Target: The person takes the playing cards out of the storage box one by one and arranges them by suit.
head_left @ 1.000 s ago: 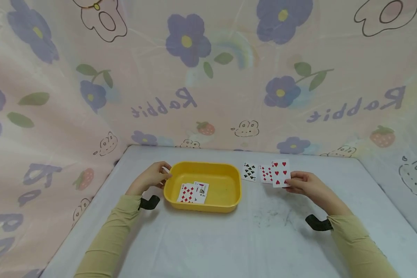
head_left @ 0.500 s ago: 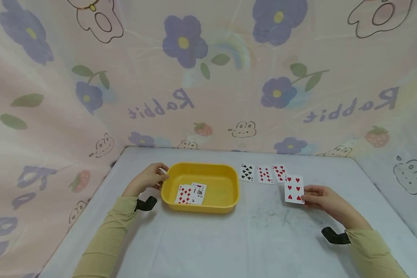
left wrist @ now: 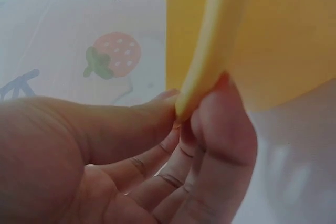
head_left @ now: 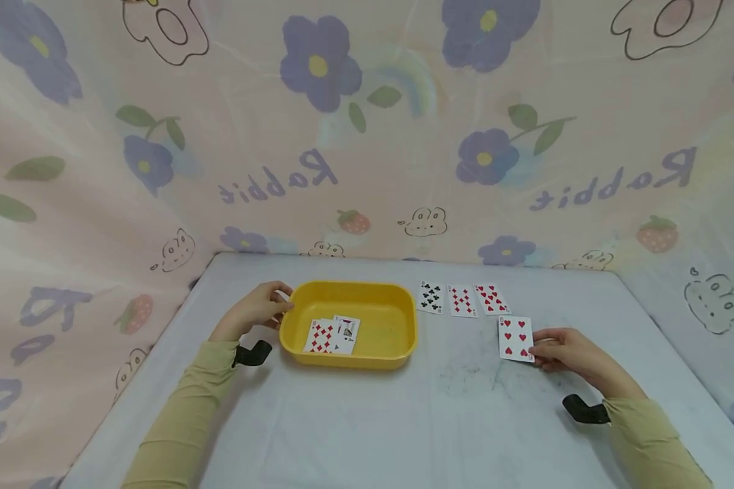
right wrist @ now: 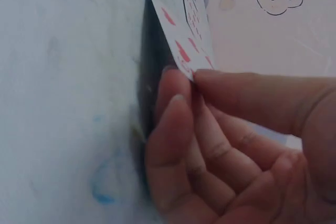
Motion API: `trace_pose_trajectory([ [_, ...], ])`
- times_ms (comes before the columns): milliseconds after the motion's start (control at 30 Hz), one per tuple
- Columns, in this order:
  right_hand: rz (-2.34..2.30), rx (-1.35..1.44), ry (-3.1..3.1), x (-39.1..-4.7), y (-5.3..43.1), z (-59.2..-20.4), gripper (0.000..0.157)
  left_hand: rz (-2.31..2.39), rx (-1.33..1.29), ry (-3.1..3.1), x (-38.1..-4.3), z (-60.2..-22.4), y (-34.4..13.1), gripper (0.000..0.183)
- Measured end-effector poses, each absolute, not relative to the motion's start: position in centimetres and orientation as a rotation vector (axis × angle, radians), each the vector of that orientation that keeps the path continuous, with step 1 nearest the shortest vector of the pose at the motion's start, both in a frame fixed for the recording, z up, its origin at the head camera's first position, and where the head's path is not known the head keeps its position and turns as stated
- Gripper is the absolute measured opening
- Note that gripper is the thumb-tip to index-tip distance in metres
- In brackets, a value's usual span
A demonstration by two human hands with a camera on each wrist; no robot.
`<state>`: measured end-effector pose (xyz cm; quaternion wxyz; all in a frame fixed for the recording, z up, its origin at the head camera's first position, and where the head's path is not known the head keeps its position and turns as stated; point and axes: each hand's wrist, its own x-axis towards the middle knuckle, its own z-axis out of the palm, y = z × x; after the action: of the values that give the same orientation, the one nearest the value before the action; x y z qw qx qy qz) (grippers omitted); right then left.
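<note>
My left hand (head_left: 253, 311) pinches the left rim of a yellow plastic tray (head_left: 355, 360) between thumb and fingers; the left wrist view shows the rim (left wrist: 215, 40) caught between them. Inside the tray, toward its left, lie several overlapping playing cards (head_left: 322, 336), a diamond card on top. My right hand (head_left: 571, 354) pinches the six of hearts (head_left: 516, 338) by its lower right corner, face up and low over the table. In the right wrist view that playing card (right wrist: 178, 35) stands tilted, with dark shadow under it.
Three face-up cards lie in a row behind the held one: a club card (head_left: 431, 297), a diamond card (head_left: 462, 301) and a heart card (head_left: 492, 299). A white cloth covers the table (head_left: 367, 421). Patterned fabric (head_left: 379, 136) hangs behind and at both sides.
The right hand has brought the six of hearts from over the card row toward me and to the right, then lower. The heart card behind now shows fully. The left hand stays at the tray.
</note>
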<state>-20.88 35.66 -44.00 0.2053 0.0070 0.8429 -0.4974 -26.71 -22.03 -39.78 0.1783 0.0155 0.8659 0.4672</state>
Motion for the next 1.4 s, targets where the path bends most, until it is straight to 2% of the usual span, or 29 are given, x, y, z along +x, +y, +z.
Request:
trace_pose_trajectory([
  [567, -1.295, 0.137, 2.376, -21.80, 34.91, -43.69, 0.048, 1.335, 0.033, 2.445, -26.90, -39.98, -22.17, 0.035],
  [1400, -1.298, 0.148, 2.420, -21.40, 34.94, -44.00, 0.041, 1.312, -0.007, 2.452, -26.95, -40.03, -21.89, 0.033],
])
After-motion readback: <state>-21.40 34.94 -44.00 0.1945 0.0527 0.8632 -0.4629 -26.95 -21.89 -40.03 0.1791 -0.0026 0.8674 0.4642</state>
